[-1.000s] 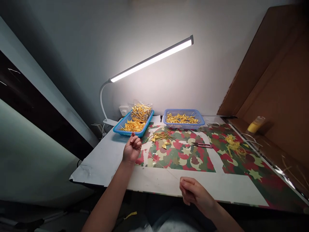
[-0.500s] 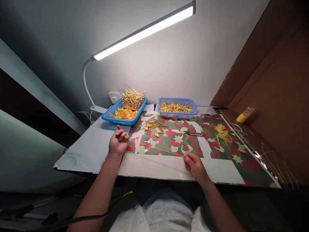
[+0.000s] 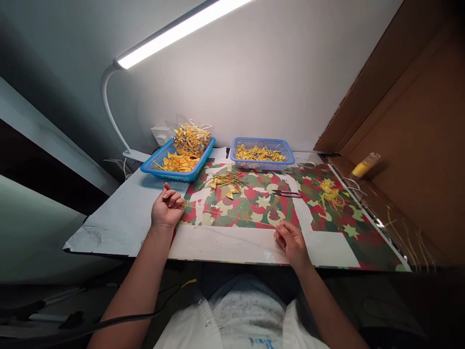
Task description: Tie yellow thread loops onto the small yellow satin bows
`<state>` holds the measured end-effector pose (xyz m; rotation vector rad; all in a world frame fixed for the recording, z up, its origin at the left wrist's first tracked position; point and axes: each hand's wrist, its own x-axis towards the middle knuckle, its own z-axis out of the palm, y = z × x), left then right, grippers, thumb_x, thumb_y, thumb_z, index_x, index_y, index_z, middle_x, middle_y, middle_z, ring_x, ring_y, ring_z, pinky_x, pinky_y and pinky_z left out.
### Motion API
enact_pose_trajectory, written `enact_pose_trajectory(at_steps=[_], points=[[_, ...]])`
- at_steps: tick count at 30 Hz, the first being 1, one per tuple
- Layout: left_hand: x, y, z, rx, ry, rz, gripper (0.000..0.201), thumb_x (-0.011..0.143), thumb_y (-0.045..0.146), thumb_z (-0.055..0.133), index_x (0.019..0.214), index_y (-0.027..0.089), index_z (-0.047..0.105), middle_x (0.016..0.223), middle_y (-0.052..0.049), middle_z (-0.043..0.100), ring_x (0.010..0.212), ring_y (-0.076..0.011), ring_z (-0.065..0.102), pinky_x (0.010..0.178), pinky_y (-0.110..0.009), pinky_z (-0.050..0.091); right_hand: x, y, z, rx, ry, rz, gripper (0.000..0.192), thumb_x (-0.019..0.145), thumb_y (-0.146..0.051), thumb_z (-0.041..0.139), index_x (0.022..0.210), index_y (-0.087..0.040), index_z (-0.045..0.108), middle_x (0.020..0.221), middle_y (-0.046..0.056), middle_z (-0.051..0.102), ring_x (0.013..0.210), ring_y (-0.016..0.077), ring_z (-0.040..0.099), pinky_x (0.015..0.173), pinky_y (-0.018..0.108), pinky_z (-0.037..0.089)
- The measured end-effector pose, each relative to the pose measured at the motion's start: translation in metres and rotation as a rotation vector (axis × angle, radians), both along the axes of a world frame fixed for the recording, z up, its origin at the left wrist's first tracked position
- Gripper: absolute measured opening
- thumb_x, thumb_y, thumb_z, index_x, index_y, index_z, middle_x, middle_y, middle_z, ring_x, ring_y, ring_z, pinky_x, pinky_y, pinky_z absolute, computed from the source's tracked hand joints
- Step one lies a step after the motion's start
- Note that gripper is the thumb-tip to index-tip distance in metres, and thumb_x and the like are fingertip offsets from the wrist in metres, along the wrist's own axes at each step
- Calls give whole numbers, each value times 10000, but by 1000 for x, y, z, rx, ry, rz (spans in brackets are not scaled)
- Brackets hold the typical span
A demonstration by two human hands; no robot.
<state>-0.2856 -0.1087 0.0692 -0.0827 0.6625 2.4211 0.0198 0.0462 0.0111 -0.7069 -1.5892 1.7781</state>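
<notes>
A thin yellow thread [image 3: 232, 216] stretches taut between my two hands above the front of the table. My left hand [image 3: 167, 207], palm up with curled fingers, is closed on its left end. At the other end my right hand [image 3: 290, 241] pinches the thread between thumb and fingertips. Beyond the thread lie a loose bunch of gold twist ties [image 3: 230, 180] and a small gold bow [image 3: 232, 193]. A pair of thread snips [image 3: 286, 193] rests to the right of them.
A blue basket [image 3: 192, 177] of yellow bows stands back left, and a bluish basket [image 3: 262, 165] of gold bows by the wall. Thread scraps [image 3: 331, 195] lie at the right, near a yellow thread spool [image 3: 365, 166]. A lit lamp [image 3: 181, 33] hangs above the patterned table cover [image 3: 269, 213].
The camera view has shifted, so the scene sits slightly left and higher. Both hands keep the thread stretched between them, with little other visible change.
</notes>
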Motion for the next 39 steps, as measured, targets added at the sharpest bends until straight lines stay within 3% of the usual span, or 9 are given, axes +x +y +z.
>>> enact_pose_trajectory(at_steps=[13,22,39], points=[[1,1,10,-42,-37,43,428,1063,195,202,767,174,510,374,89,406,288,-69,239,314,-187,190,-2,-1,8,-115,75,-68,423,797,-497,604,559,-198,424,531,-28,410,485,83,318,458,241,225],[-4,-2,7,-50,1,83,376,1051,179,227,798,174,505,380,97,394,304,-71,205,334,-183,184,-2,-1,14,-160,175,-106,408,783,-435,609,530,-201,390,472,-58,302,467,82,283,501,252,289],[-5,-5,9,-46,-6,122,405,1049,195,213,782,182,517,353,101,395,270,-69,226,299,-170,187,0,-2,17,-222,307,-146,381,790,-360,623,530,-201,395,448,-60,309,458,83,270,541,263,323]])
